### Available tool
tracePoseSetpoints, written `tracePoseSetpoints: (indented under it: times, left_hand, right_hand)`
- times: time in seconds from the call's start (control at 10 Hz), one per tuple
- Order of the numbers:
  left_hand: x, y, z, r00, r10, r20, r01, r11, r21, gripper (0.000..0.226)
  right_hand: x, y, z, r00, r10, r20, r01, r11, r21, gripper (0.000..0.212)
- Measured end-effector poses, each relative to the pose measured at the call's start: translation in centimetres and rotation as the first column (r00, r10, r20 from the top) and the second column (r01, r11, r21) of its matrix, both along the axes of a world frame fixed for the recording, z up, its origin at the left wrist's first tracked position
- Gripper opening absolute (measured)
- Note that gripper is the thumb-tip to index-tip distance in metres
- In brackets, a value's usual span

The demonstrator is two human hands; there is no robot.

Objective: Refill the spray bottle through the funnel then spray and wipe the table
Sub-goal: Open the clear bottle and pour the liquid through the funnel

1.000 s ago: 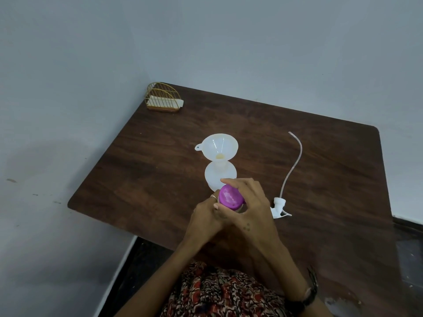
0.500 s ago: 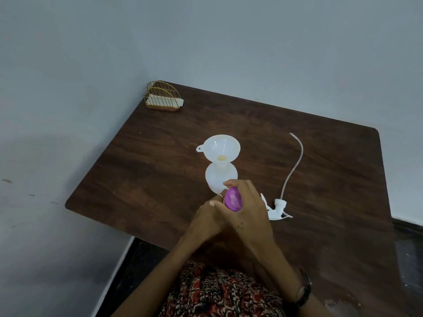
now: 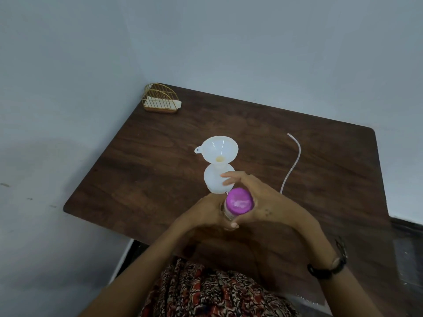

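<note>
A white spray bottle [image 3: 215, 180] stands mid-table with a translucent white funnel [image 3: 218, 149] seated in its neck. Just in front of it I hold a clear refill bottle [image 3: 226, 213] with a purple cap [image 3: 239, 200]. My left hand [image 3: 203, 213] grips the clear bottle's body. My right hand [image 3: 263, 202] wraps around the purple cap, fingers reaching toward the spray bottle. The spray head's dip tube [image 3: 294, 160] lies on the table to the right; the trigger part is hidden behind my right hand.
The dark wooden table [image 3: 148, 170] sits in a corner against pale walls. A gold wire holder with white napkins [image 3: 161, 99] stands at the far left corner. A dark floor strip shows at the right and below the near-left edge.
The purple cap, seen tilted on its side half a second ago, now faces up. My right hand has shifted over the cap and hides the spray trigger head.
</note>
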State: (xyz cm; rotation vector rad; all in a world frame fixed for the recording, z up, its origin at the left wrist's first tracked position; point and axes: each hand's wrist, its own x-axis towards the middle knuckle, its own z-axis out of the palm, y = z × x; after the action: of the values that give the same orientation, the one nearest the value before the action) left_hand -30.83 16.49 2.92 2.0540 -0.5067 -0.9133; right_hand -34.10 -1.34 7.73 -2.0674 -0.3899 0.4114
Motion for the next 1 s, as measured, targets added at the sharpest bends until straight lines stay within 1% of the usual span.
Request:
tracePoseSetpoints:
  times: [0.1, 0.2, 0.3, 0.4, 0.5, 0.6, 0.7, 0.8, 0.9, 1.0]
  left_hand:
    - [-0.1, 0.3, -0.3, 0.999, 0.015, 0.047, -0.014, 0.999, -0.039, 0.04]
    - [-0.2, 0.3, -0.8, 0.998, 0.031, 0.049, -0.029, 0.999, -0.028, 0.037]
    - [-0.2, 0.2, -1.0, 0.999, 0.029, 0.043, -0.028, 0.999, -0.027, 0.037]
    - [-0.3, 0.1, -0.3, 1.0, 0.023, 0.015, -0.023, 1.0, 0.005, 0.038]
    - [-0.7, -0.2, 0.6, 0.998, 0.056, -0.028, -0.053, 0.993, 0.103, 0.051]
    - [-0.1, 0.2, -1.4, 0.999, 0.04, 0.007, -0.041, 0.994, 0.102, 0.054]
    - [0.3, 0.0, -2.6, 0.999, 0.047, 0.024, -0.049, 0.991, 0.122, 0.039]
    - [0.2, -0.1, -2.1, 0.998, 0.04, 0.044, -0.045, 0.992, 0.116, 0.045]
    - [-0.1, 0.0, -1.8, 0.999, 0.035, 0.008, -0.035, 0.999, 0.029, 0.047]
    - [-0.2, 0.2, -1.5, 0.999, 0.04, -0.018, -0.04, 0.999, -0.027, 0.045]
  right_hand:
    - [-0.3, -1.7, -0.1, 0.984, -0.173, -0.03, 0.172, 0.985, -0.022, 0.081]
    - [-1.8, -2.3, 0.1, 0.938, -0.343, 0.054, 0.342, 0.939, 0.013, 0.042]
    - [-3.3, -1.1, 0.2, 0.916, -0.389, 0.094, 0.375, 0.916, 0.141, 0.008]
    - [-3.5, 0.8, 0.4, 0.913, -0.396, 0.098, 0.387, 0.917, 0.099, 0.019]
    - [-3.3, 2.4, 0.6, 0.932, -0.32, 0.17, 0.337, 0.938, -0.082, 0.04]
    - [-3.5, 3.6, 0.8, 0.931, -0.206, 0.303, 0.276, 0.937, -0.213, 0.052]
    - [-4.1, 3.5, 0.5, 0.876, -0.099, 0.472, 0.27, 0.911, -0.31, 0.054]
    - [-4.4, 2.6, 0.5, 0.808, -0.028, 0.589, 0.271, 0.904, -0.33, 0.053]
    - [-4.7, 1.8, 0.7, 0.711, -0.021, 0.703, 0.321, 0.899, -0.297, 0.05]
    - [-4.5, 0.7, 0.7, 0.657, -0.124, 0.744, 0.467, 0.841, -0.273, 0.041]
